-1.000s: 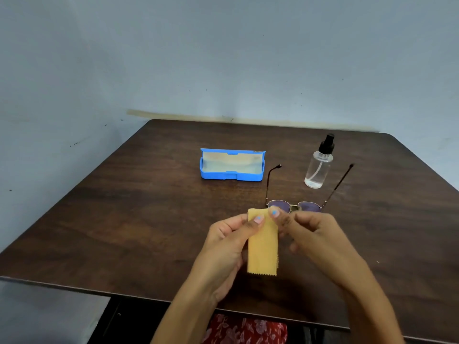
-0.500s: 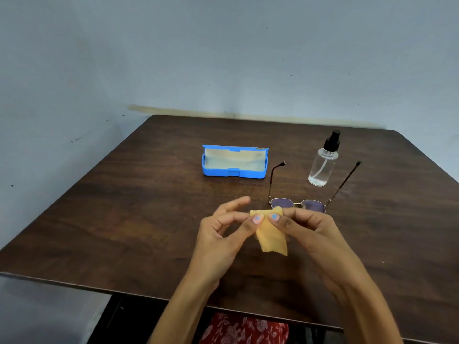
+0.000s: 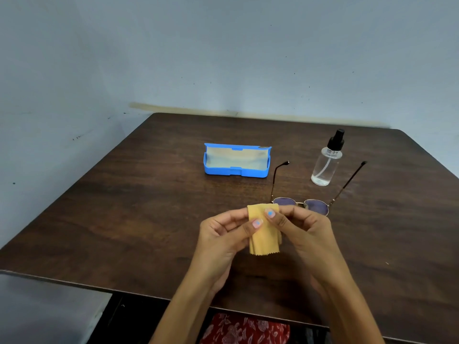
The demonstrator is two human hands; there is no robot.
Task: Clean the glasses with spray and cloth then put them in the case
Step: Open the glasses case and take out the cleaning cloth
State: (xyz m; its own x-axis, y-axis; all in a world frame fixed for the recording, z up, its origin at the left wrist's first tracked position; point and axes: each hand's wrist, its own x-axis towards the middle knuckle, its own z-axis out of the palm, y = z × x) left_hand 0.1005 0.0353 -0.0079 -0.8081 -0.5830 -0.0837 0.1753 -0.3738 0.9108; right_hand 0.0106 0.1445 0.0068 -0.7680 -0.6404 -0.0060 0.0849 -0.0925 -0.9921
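both hands are raised over the near middle of the dark brown wooden desk (image 3: pixel 139 219), sharing a small yellow microfibre cloth with a zigzag-cut hem (image 3: pixel 263 240). the left hand (image 3: pixel 224 240) has a tight grip on the cloth's upper left part: its thumb lies across the front of the fabric, nail facing up, and its fingers are curled behind. the right hand (image 3: pixel 301 232) has the same kind of grip on the upper right part, thumb pressed on the front just above the left thumb, fingers bent round the back. neither grip is open; both pinch the cloth, which is folded over at the top and hangs down between the hands with its lower hem free above the desk.

the thin metal-framed glasses with tinted round lenses (image 3: pixel 315 206) lie on the desk just beyond the right hand, lenses toward the person and both temple arms spread open, pointing away. the right knuckles overlap the near rim of the lenses in this view; whether they touch cannot be told. the clear plastic spray bottle with a black pump top (image 3: pixel 326 165) stands upright between the two temple tips. the bright blue plastic glasses case with a pale lining (image 3: pixel 236 161) sits open to the left of the bottle, well apart from the hands.
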